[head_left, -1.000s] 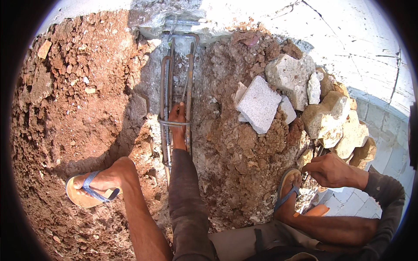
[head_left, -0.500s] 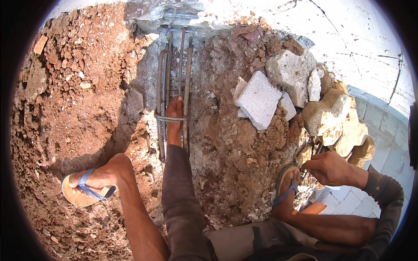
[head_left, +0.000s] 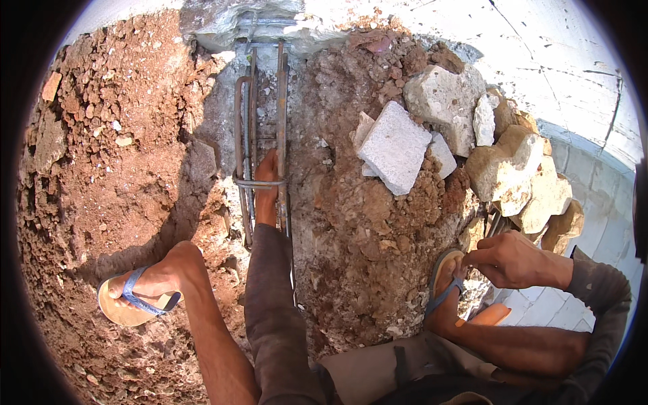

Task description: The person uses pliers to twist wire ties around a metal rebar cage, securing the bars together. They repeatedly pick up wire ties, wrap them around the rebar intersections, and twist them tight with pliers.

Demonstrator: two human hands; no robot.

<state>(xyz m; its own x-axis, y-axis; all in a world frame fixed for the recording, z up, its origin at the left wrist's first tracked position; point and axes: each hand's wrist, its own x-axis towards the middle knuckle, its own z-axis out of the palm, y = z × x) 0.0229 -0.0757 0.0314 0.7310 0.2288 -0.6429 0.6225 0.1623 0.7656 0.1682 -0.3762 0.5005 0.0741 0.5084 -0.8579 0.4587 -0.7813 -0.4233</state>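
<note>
My left hand reaches down into a narrow cage of rusty reinforcing bars, below a bent steel tie that crosses over it. Its fingers close around a long reinforcing bar on the cage's right side, their tips partly hidden behind the bar. Beside my sandalled right foot, my right hand is closed, thumb and fingertips pinched together over the toes. Whatever those fingers hold, if anything, I cannot make out. An orange object lies partly hidden behind my right leg.
A pale squared block and several rough stones are piled on the soil at right. Loose reddish earth slopes up at left, under my left foot. A white wall edge bounds the far right; pale paving lies beyond.
The long bar at my left hand has shifted right, against the cage's right-hand bar. The whole view has moved slightly; my right hand stays pinched by my foot.
</note>
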